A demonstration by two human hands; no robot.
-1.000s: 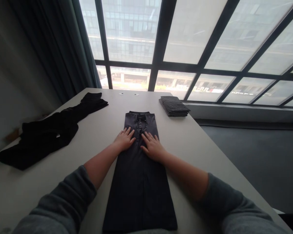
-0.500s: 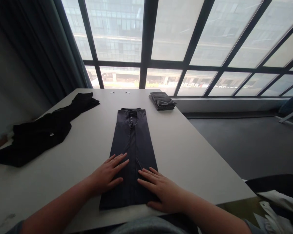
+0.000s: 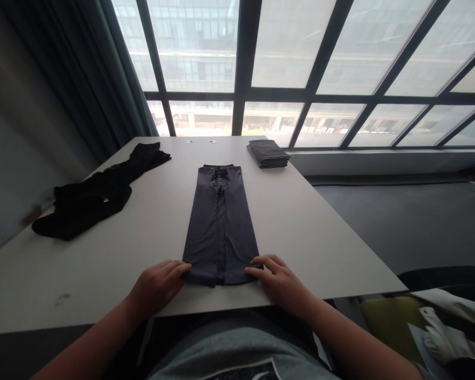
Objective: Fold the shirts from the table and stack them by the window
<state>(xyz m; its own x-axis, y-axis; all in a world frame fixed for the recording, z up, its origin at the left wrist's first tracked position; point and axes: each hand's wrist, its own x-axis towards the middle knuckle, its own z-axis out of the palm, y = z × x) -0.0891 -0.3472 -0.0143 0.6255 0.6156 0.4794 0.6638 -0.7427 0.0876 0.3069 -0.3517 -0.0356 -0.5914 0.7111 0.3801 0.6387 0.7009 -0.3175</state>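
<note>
Dark garment (image 3: 206,227) pinched at its near corners by left hand (image 3: 158,285) and right hand (image 3: 280,282), lower center of frame.
It could be skewed or creased by uneven pulling.

Between the long, folded dark-grey cloth garment (image 3: 221,227) and the crumpled black cloth garment (image 3: 95,203) on the left, the flat white desk (image 3: 301,227) offers a free strip, which becomes narrower toward the far end. On the right side the passage is wider; farther back, the folded stack of dark striped cloth (image 3: 268,154) stands in it, close to the desk's right edge. One small gap remains between this stack and the grey garment. At the garment's near corners, the left hand (image 3: 160,285) and the right hand (image 3: 283,282) occupy the room. The dark-framed glass window (image 3: 242,63) limits the space beyond the desk.
</note>
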